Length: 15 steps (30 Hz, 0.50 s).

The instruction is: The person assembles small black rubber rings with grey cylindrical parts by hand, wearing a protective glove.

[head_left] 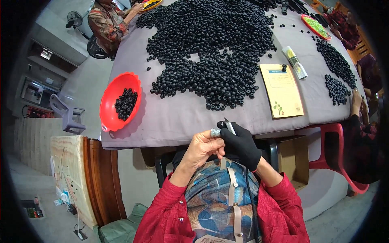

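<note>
Here your bare left hand [201, 146] pinches a small grey ribbed ring [215, 132]; your black-gloved right hand [241, 143] grips a thin metal blade [229, 126] against it.

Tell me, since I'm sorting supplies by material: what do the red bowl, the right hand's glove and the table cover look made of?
The red bowl looks like moulded plastic: glossy, uniform colour, thin rolled rim. The glove on the right hand seems a black knit fabric, matte and close-fitting. The table cover looks like grey cloth, dull and draped over the edge, though the weave is too fine to tell.
</note>
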Available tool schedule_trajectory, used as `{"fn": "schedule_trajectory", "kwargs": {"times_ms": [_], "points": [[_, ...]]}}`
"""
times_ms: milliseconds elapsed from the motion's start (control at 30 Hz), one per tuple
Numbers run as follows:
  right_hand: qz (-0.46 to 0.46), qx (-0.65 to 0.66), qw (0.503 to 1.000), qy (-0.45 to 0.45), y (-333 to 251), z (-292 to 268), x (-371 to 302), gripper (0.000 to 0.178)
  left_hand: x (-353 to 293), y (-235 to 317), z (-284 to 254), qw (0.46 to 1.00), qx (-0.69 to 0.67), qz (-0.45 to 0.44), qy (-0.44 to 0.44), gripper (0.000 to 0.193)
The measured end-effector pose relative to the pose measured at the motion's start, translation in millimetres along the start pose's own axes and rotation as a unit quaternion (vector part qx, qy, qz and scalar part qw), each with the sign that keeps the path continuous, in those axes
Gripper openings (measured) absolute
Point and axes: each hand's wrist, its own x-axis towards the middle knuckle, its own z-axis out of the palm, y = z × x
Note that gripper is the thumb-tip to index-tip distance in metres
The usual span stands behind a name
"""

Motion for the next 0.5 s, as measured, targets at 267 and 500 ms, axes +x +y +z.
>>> {"fn": "schedule_trajectory", "kwargs": {"times_ms": [267, 500], "points": [[0.166, 0.116, 0.979, -0.025, -22.7, 1.7, -2.0, 0.030, -2.4, -1.8, 0.9, 0.999, 0.019, 0.030, -0.011, 0.010], [-0.042, -0.064, 0.996, -0.040, 4.3, -11.4, -3.9, 0.029, -8.9, 8.7, 6.4, 0.999, -0.012, 0.049, -0.018, 0.012]]}}
